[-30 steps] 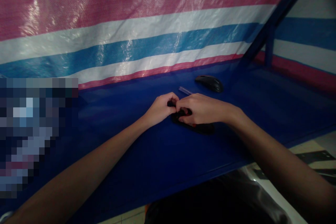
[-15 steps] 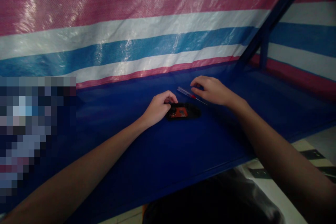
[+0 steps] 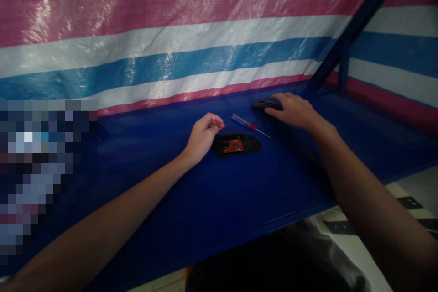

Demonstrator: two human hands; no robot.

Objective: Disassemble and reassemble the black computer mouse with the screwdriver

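An opened computer mouse base [image 3: 252,146], black with a red circuit board [image 3: 235,145] in it, lies on the blue tabletop. My left hand [image 3: 204,133] is at its left end, fingers loosely curled, with nothing visible in them. Farther back to the right, my right hand [image 3: 290,108] has thumb and fingers around the right end of a black mouse top cover [image 3: 262,105]. Between the two mouse parts lies a screwdriver [image 3: 251,126] with a clear handle, a red collar and a thin shaft pointing right.
A striped plastic sheet [image 3: 178,66] hangs behind the blue tabletop [image 3: 219,200]. Dark blue frame bars [image 3: 344,61] stand at the back right. The left edge is pixelated. Below the table's front edge, dark clothing [image 3: 273,260] shows.
My right hand has moved slightly right and now has the mouse top cover, which was not visible before. My left hand has drawn back a little from the mouse base, its fingers lifted off.
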